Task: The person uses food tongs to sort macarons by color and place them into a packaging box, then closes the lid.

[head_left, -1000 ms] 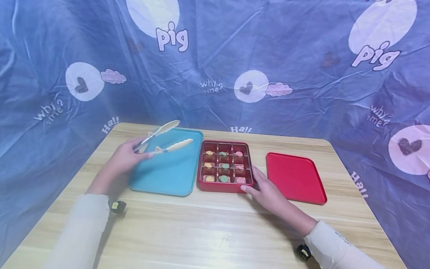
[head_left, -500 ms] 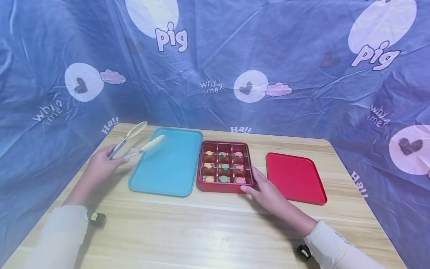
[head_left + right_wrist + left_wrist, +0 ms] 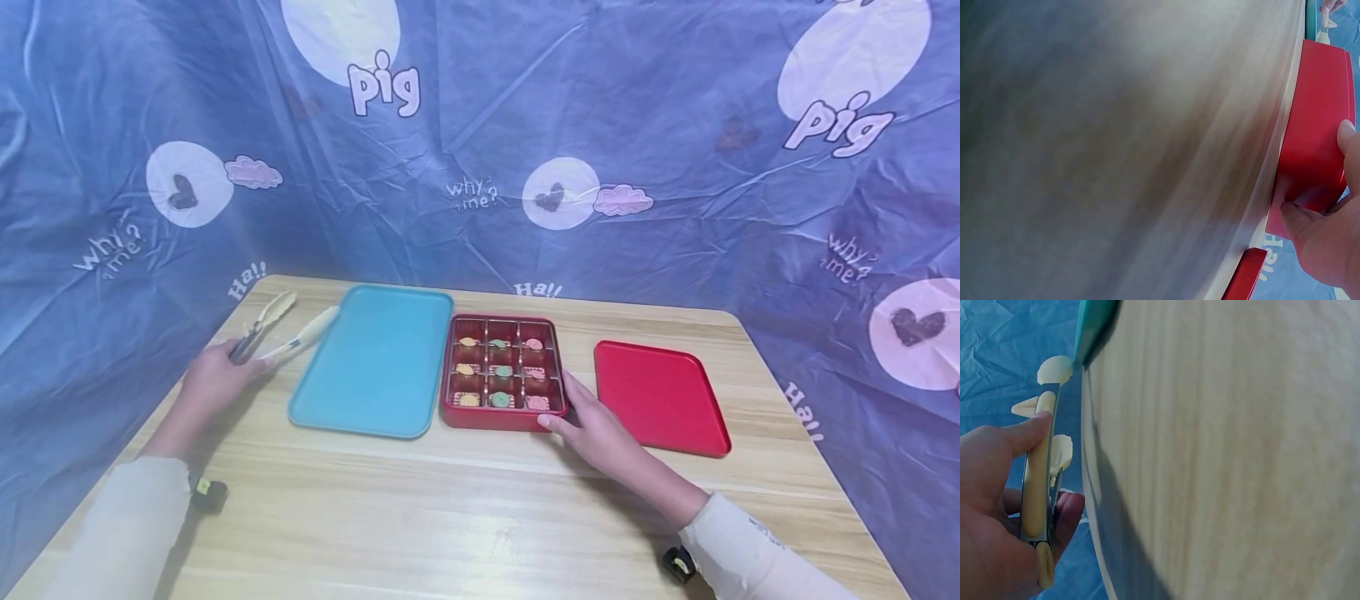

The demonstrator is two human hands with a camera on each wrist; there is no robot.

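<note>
At the table's left side, my left hand (image 3: 213, 379) grips a pair of food tongs (image 3: 278, 308) with pale scalloped tips, their two arms spread and nothing between them. In the left wrist view, the thumb presses along the cream-coloured handle (image 3: 1037, 481) and the fingers lie on the other side. My right hand (image 3: 600, 433) holds the near right corner of a red box (image 3: 495, 419), thumb on the front wall and fingers along the right side. The box has a divided insert whose compartments hold small yellow, green and pink round pieces (image 3: 499, 400).
A blue tray (image 3: 375, 358) lies flat between the tongs and the red box, close to the box's left wall. To the right rests a flat red lid (image 3: 660, 396). A blue printed curtain (image 3: 480, 125) hangs behind the wooden table (image 3: 390, 508).
My left hand has carried the tongs leftward from over the blue tray and then lower, to the table area left of it. My right hand and the box stay put.
</note>
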